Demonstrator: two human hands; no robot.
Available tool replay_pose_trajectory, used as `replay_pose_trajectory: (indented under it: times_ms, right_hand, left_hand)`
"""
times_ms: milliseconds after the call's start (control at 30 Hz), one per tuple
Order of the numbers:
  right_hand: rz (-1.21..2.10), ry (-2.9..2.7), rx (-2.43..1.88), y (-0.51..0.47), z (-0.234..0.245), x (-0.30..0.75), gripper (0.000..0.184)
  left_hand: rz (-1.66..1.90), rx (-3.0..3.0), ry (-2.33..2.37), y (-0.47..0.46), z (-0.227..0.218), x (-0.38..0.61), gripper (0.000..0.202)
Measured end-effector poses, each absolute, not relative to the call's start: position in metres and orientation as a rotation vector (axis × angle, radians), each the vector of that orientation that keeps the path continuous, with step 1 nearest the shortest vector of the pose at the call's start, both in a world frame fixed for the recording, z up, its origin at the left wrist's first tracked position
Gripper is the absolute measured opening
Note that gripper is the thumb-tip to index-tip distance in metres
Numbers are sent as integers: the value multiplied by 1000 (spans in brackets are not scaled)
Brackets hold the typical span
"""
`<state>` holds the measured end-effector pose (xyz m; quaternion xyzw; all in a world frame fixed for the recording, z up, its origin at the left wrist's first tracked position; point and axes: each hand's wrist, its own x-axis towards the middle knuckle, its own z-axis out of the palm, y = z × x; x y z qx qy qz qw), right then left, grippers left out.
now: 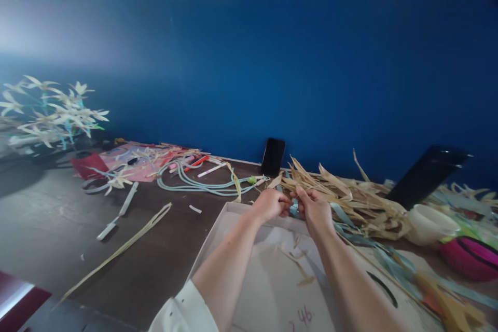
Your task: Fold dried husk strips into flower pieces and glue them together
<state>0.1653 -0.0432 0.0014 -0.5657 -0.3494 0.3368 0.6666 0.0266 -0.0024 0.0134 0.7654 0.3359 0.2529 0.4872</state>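
While both hands meet over the far edge of the cardboard box [249,249], the left hand [271,204] and right hand [314,207] are each closed in a pinch on a thin leaf strip [292,198] held between them, fingertips almost touching. The strip sits in the air just above the box rim, right at the near end of the leaf pile [361,202].

Step in hand, as a judgement: working the strip by fingertip, folding or twisting; the exact fold is too small to tell. Any further handling calls for a tight, close pinch, since the strip looks narrow, dry and brittle.

Materials:
- The pile is tan, papery, pointed blades, curled and tangled, with pale blue ribbons mixed in.
- The box is flat, matte and off-white, with a few dry scraps inside.
- The table [58,218] is dark and smooth, and a long pale strip [124,244] lies across it.
- Light blue cord [202,185] lies looped beyond the long strip.
- A glossy black phone [273,156] leans on the blue wall [311,72].
- A white bowl [430,223] stands right of the pile.
- Star-shaped leaf flowers [54,109] stand far left.
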Motion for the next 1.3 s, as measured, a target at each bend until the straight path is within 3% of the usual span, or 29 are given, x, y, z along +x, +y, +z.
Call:
replay_pose_trajectory:
  times_ms: [167,567,1300]
  right_hand:
    - [763,-752,-1296,-43,2,165,40]
    - [738,-789,-1317,-47,8,160,40]
    - [454,-776,-1480,-48,10,167,40]
  left_hand:
    - [636,2150,1041,-6,23,22,18]
    - [673,2157,1207,-1,19,26,13]
    - [615,2071,893,-6,15,31,22]
